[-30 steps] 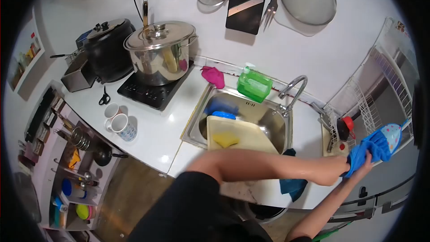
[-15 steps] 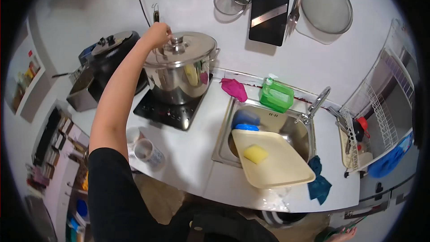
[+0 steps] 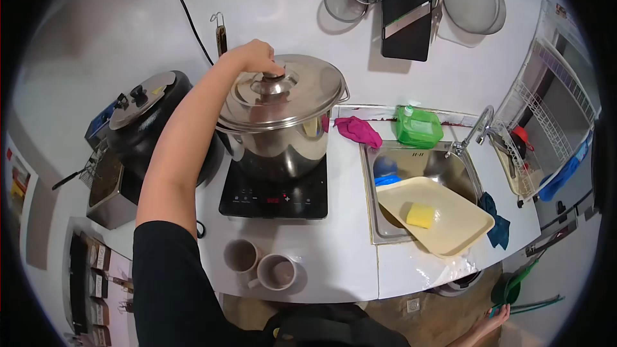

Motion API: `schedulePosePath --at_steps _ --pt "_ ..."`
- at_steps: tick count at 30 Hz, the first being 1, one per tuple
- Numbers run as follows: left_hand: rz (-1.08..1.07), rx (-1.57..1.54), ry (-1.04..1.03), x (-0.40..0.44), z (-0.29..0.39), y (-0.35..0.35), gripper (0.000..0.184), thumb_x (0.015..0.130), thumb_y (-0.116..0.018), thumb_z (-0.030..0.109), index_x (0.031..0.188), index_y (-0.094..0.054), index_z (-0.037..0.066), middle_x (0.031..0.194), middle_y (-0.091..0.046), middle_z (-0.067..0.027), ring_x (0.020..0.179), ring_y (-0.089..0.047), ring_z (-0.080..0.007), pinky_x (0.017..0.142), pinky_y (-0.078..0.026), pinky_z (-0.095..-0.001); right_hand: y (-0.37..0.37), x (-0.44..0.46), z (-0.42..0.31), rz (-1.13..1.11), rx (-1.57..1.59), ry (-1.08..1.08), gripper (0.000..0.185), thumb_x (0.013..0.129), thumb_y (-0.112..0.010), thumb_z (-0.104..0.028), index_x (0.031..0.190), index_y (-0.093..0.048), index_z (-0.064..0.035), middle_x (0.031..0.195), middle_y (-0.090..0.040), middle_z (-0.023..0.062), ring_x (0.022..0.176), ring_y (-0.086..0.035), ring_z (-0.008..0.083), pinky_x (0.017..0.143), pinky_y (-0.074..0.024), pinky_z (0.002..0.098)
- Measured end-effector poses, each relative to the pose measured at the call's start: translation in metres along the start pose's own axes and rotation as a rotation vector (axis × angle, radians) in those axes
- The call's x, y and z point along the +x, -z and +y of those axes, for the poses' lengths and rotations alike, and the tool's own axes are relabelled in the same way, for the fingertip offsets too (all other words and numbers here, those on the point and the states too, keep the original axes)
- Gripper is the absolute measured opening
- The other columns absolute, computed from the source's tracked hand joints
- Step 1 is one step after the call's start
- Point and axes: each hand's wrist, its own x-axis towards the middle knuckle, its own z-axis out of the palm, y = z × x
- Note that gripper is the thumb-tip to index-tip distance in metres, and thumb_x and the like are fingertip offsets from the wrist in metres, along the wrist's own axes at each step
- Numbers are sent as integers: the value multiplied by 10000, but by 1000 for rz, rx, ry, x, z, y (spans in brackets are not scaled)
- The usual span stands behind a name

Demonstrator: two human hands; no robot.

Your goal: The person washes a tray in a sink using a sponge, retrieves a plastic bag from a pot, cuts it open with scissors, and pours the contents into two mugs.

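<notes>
My left hand [image 3: 262,60] is closed on the knob of the steel lid [image 3: 308,93], its arm reaching across from the left. Beneath the lid is a large steel pot [image 3: 276,154], on a black induction cooker [image 3: 273,193] with a lit red display. Whether the lid is slightly raised cannot be made out. Low at the right edge, my right hand [image 3: 498,316] appears small, fingers apart, beside thin teal rods [image 3: 536,301] and a green handled thing [image 3: 508,288]; nothing is clearly held in it.
Two mugs [image 3: 277,272] stand at the counter's front. Right of the cooker are a pink cloth [image 3: 358,132], a green soap bottle [image 3: 418,130] and a sink [image 3: 371,205] with a beige tray [image 3: 450,218] and yellow sponge [image 3: 420,216]. A black pot [image 3: 132,141] stands left.
Both hands have left the blue cloth at the right. My left hand has moved to the pot lid; my right hand has dropped low. The view has shifted toward the pot.
</notes>
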Motion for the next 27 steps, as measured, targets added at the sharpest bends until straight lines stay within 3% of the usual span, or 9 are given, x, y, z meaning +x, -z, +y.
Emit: schedulePosePath --at_steps 7,9,11,15,21,25,27 --pt "136 -90 -54 -30 6 33 457 633 -685 404 814 -655 -15 766 -652 -158 731 -612 -244 684 -487 -331 -11 9 -2 -21 -49 103 373 891 -507 -314 1227 -514 -151 1213 -478 46 1074 -420 224 896 -370 365" --pt "174 -86 -47 -50 4 49 440 647 -668 406 803 -633 -3 698 -613 -117 662 -564 -209 601 -448 -329 -29 1 -10 -51 -18 100 376 895 -504 -320 1229 -512 -148 1216 -478 49 1078 -422 225 907 -370 364" --pt "207 -129 -47 -80 5 65 428 635 -671 418 732 -604 7 668 -589 -101 649 -540 -196 575 -426 -322 -41 0 -12 -84 -2 100 376 899 -500 -325 1229 -512 -145 1218 -477 53 1082 -423 226 918 -370 363" --pt "296 -144 8 -169 3 81 384 653 -656 364 757 -587 0 612 -515 -49 607 -479 -146 556 -389 -297 -67 13 -12 -159 7 118 356 909 -491 -317 1221 -514 -146 1209 -482 51 1067 -432 208 894 -373 350" --pt "251 -252 345 -320 -1 65 275 603 -675 205 724 -531 5 599 -483 -13 560 -440 -81 504 -351 -251 -127 35 -14 -258 98 127 338 917 -484 -293 1217 -510 -140 1182 -503 38 1035 -453 164 860 -372 334" --pt "252 -199 620 -404 -24 20 279 591 -701 185 764 -587 -2 573 -514 -28 536 -464 -88 499 -374 -259 -178 25 -27 -335 63 187 346 924 -479 -285 1224 -503 -115 1225 -503 61 1122 -457 171 911 -360 339" --pt "208 -118 709 -444 -47 -9 338 590 -712 194 815 -620 -40 613 -580 -86 570 -550 -151 564 -456 -289 -202 17 -36 -377 107 150 334 935 -463 -254 1222 -499 -87 1233 -497 82 1141 -456 189 934 -351 343"
